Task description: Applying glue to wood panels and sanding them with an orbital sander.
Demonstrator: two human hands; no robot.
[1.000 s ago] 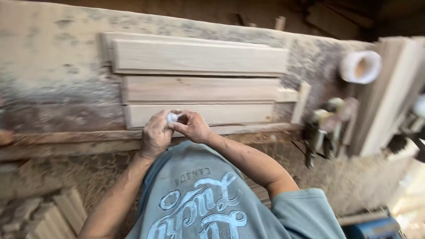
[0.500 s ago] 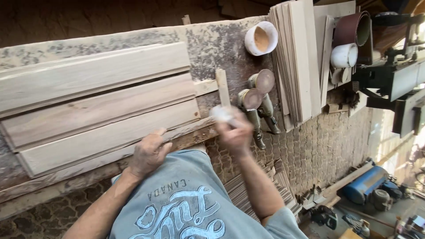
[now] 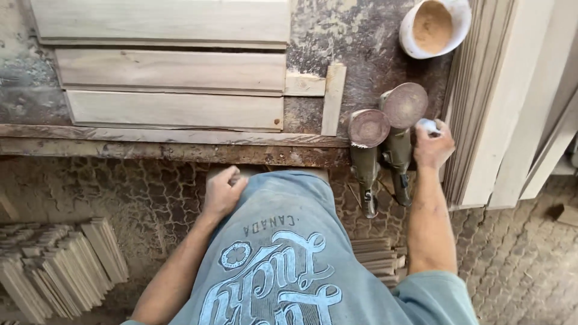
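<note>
My right hand (image 3: 432, 145) is out at the right edge of the workbench (image 3: 180, 150), closed around a small white object (image 3: 428, 125), right beside two angle grinders with round sanding discs (image 3: 404, 105) (image 3: 368, 128) lying on the bench. My left hand (image 3: 224, 191) is pulled back by my waist, fingers curled, resting against my grey printed shirt (image 3: 283, 253); nothing shows in it. Three pale wooden boards (image 3: 174, 109) lie side by side on the bench to the left.
A white cup of tan powder (image 3: 435, 25) sits at the bench's back right. Two short wood strips (image 3: 333, 99) lie by the boards. Long planks (image 3: 506, 102) lean at the right. Stacks of thin wood pieces (image 3: 57, 268) lie on the floor, left.
My right hand carried the small white object from the bench front over to the grinders at the right. My left hand dropped from the bench edge back to my waist.
</note>
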